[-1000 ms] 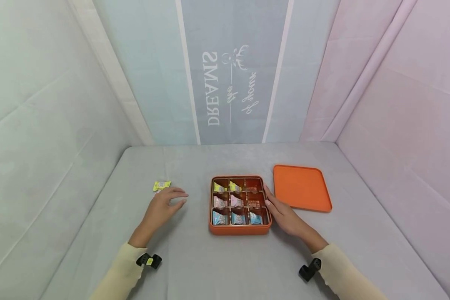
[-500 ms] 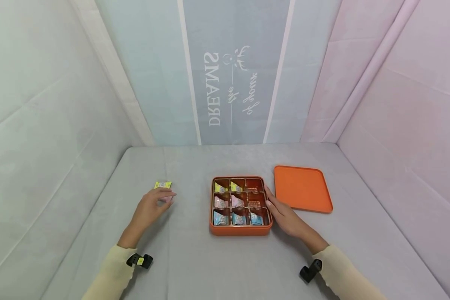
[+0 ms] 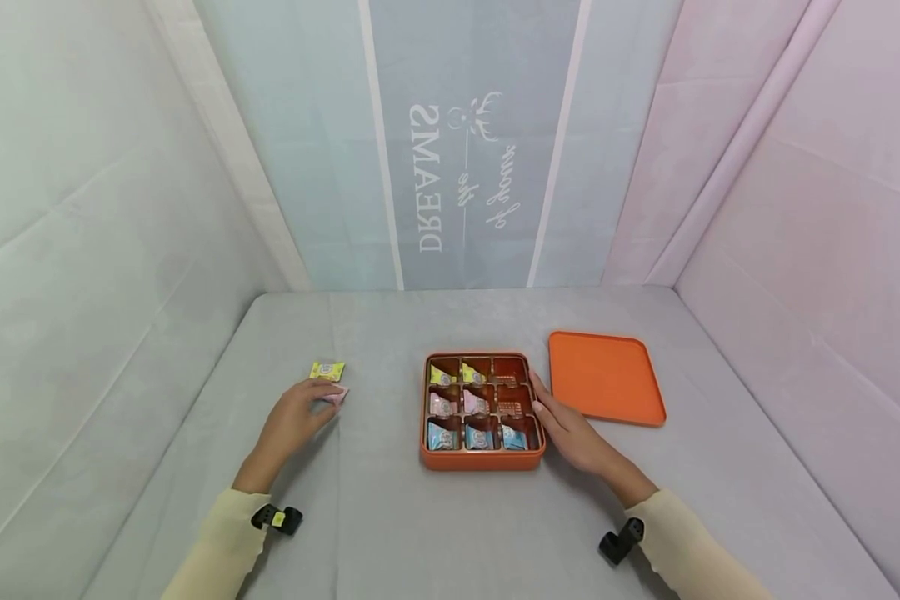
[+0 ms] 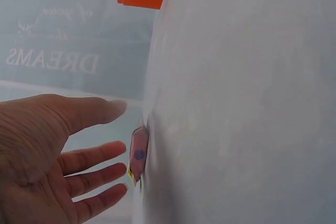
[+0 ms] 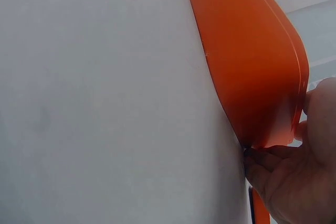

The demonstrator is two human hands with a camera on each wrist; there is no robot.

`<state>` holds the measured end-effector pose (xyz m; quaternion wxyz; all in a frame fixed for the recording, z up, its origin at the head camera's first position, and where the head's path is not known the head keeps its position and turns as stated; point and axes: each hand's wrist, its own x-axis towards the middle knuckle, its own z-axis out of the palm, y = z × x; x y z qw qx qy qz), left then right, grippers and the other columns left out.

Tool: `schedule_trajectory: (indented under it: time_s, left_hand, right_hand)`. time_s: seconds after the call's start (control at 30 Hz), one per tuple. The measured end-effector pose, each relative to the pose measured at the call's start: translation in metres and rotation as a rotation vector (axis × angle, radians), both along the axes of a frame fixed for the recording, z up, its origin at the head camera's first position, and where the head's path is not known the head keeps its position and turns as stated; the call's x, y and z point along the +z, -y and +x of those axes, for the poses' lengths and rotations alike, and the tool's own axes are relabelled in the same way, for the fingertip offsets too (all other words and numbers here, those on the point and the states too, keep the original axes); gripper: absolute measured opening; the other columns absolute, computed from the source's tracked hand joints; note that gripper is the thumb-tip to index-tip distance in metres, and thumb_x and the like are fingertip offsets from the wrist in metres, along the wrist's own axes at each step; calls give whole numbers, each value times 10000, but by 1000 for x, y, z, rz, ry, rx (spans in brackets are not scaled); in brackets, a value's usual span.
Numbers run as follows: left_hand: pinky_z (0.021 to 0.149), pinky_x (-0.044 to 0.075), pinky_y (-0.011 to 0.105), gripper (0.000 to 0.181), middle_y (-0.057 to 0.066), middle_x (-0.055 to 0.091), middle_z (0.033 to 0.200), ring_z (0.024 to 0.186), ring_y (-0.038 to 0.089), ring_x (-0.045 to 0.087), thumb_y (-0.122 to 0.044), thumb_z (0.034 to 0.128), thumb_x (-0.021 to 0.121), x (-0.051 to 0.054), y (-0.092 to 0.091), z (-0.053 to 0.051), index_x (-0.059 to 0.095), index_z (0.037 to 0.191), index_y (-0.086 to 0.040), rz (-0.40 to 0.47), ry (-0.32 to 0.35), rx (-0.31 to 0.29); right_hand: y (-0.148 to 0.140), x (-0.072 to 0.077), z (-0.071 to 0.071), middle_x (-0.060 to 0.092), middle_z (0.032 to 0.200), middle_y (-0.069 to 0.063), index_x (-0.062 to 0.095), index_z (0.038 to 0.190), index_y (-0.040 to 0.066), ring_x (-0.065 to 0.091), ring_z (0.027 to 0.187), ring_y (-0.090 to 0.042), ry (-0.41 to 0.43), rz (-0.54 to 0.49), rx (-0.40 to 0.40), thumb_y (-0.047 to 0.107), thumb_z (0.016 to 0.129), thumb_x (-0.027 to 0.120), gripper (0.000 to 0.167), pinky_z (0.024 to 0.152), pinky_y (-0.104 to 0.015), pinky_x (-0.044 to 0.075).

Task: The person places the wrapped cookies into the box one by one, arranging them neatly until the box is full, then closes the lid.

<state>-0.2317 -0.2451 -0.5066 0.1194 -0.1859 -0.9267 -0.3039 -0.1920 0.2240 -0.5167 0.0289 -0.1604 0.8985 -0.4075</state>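
Bench (image 3: 390, 525) is bearing an orange nine-compartment box (image 3: 482, 461), an orange lid (image 3: 606, 379) lying to its right; the right hand (image 3: 576, 437) is resting extended fingers against the box's right wall; the left hand (image 3: 292, 421) is hovering, thumb and fingers apart, beside a pink-wrapped candy (image 3: 336, 395) lying near a yellow-wrapped candy (image 3: 328, 370) on the bench

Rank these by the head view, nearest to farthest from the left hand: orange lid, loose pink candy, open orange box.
1. Loose pink candy: right at the left hand.
2. Open orange box: to that hand's right, in the middle.
3. Orange lid: farther right, past the box.
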Motion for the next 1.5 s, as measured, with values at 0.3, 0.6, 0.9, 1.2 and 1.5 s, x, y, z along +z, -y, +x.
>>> schedule_trajectory:
  time_s: [0.3,0.6,0.9,1.2,1.5]
  left_hand:
    - [983,481,582,412,202,674,1235,1173,420,615,21,809,822,1,5,-3,725,1208,4,-54,55,10]
    - [912,519,566,399,210,679,1156,1103,406,637,60,796,816,1,7,-4,728,1184,20,-55,66,1]
    - [833,563,513,441,210,662,1168,1048,384,646,123,761,816,-3,9,-6,733,1178,7,-22,120,-18]
    - [973,485,597,401,226,689,1207,1179,452,605,114,779,804,-1,10,-5,735,1162,15,-27,92,-40]
    - [867,532,545,455,231,664,1192,1075,388,635,39,791,833,0,8,-7,717,1228,-4,-89,153,16]
  right_hand:
    - [1,0,0,114,1687,-99,90,1639,121,146,1532,-350,-4,-3,7,337,1132,314,595,1185,-605,206]
    - [1,0,0,110,1688,-100,90,1638,117,140,1533,-350,-1,-14,9,326,1131,328,598,1183,-611,207]
    - [1,0,2,112,1688,-51,88,1642,147,147,1533,-336,7,-18,2,341,1129,333,601,1188,-596,211]
    - [1,2,3,110,1688,-40,79,1644,171,148,1534,-326,15,-19,-4,350,1130,324,598,1192,-589,210]
    - [0,3,2,114,1687,-52,73,1645,180,151,1533,-333,17,-11,-4,346,1131,322,595,1190,-593,214]
